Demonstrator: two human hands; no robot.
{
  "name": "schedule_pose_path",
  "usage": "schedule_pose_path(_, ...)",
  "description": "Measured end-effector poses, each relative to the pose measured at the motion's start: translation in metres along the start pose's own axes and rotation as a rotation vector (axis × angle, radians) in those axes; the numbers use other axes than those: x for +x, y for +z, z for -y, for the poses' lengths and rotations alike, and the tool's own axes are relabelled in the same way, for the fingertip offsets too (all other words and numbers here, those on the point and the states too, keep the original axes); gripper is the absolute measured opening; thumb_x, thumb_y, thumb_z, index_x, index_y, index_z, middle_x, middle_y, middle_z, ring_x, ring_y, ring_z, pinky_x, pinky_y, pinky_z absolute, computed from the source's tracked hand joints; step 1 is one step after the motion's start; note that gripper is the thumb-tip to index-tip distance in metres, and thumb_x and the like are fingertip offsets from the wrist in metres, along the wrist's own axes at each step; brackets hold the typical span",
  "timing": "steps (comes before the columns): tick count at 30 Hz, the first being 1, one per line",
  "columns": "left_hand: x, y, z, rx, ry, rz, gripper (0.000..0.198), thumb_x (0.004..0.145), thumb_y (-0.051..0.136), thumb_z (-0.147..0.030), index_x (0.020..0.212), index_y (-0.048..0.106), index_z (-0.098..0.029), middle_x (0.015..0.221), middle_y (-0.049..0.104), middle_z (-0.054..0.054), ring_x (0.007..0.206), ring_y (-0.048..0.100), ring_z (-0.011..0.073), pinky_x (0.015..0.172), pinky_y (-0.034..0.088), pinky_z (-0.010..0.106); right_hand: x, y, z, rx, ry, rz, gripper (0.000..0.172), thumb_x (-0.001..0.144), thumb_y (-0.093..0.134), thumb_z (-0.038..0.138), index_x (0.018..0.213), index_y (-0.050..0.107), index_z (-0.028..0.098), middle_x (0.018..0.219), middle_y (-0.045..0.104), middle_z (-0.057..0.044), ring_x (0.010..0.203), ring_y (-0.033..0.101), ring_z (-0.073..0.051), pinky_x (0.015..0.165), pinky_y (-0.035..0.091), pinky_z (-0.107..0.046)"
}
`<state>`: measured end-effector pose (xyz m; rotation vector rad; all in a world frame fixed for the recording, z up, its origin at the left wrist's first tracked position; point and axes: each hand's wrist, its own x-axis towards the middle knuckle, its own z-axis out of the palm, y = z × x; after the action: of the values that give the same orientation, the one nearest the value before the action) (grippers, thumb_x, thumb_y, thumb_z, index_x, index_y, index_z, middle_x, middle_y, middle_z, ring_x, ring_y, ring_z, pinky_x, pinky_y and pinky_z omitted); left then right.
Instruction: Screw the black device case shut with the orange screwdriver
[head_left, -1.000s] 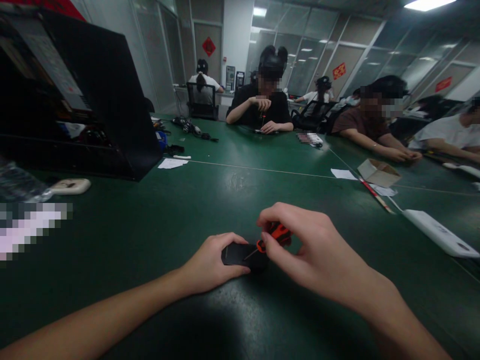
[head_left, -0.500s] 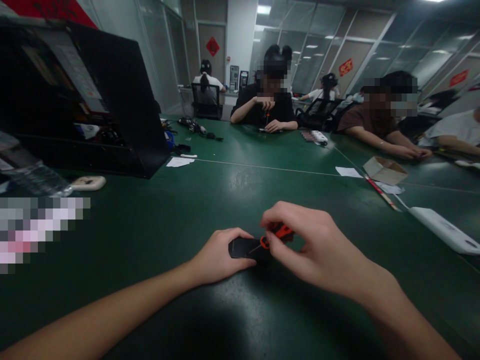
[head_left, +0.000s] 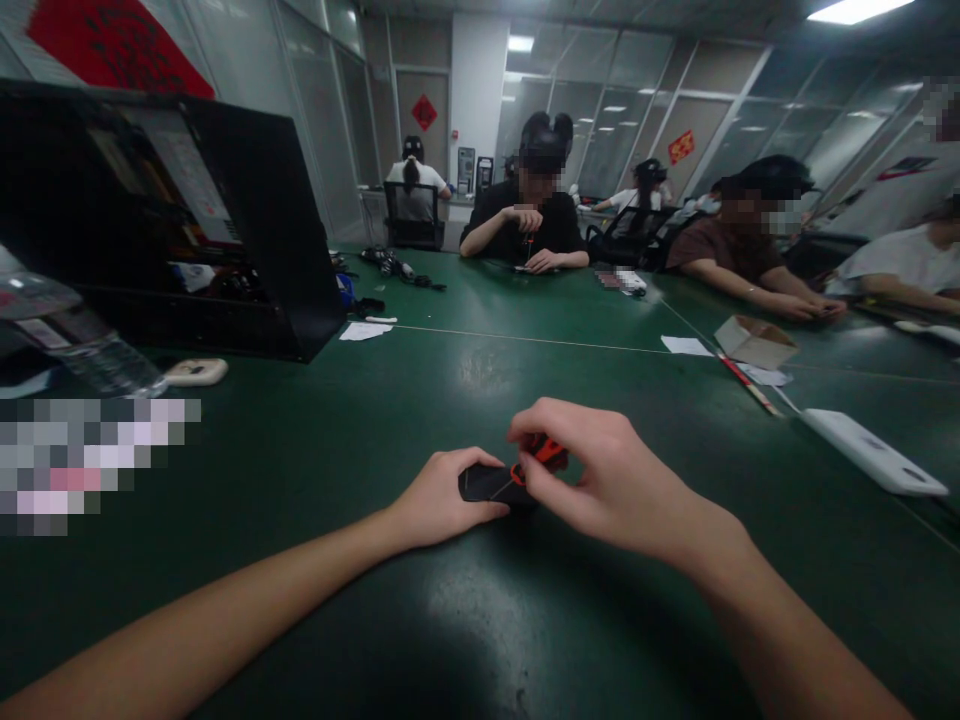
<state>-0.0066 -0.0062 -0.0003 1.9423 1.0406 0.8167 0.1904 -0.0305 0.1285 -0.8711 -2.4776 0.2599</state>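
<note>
My left hand (head_left: 442,498) grips a small dark block-shaped object (head_left: 480,484) on the green table, thumb along its near side and fingers along its far side. What kind of object it is I cannot make out. In my right hand (head_left: 592,475) is a screwdriver (head_left: 553,452) with an orange-red and black handle, pinched between thumb and fingers. Its thin shaft slants down to the left onto the dark object's top. Whether the tip sits in a screw is too small to tell. My right fingers hide part of the handle and the object's right end.
A black computer case (head_left: 300,240) stands at left, beside a plastic bottle (head_left: 90,340) and a pale rounded item (head_left: 196,372). At right lie a white power bank-like slab (head_left: 874,450), a small open box (head_left: 756,340) and paper (head_left: 686,346). Co-workers sit across the green table (head_left: 360,620).
The camera view has tilted up and shifted slightly. Both hands keep their holds, and the screwdriver still points down onto the dark object.
</note>
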Motion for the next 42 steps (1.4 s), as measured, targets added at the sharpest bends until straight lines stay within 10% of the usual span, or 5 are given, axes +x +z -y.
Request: schedule_pose_path(42,-0.004,0.007,0.004,0.021,0.117,0.002,0.042,0.075,0.079,-0.036,0.111,0.069,-0.018,0.101,0.075,0.005,0.091,0.069,0.0242,0.082,0.051,0.035,-0.002,0.007,0.013,-0.101,-0.12,-0.028,0.016,0.092,0.055,0.013,0.108,0.06,0.015,0.094,0.068,-0.005,0.083,0.064,-0.016,0.077,0.045,-0.026)
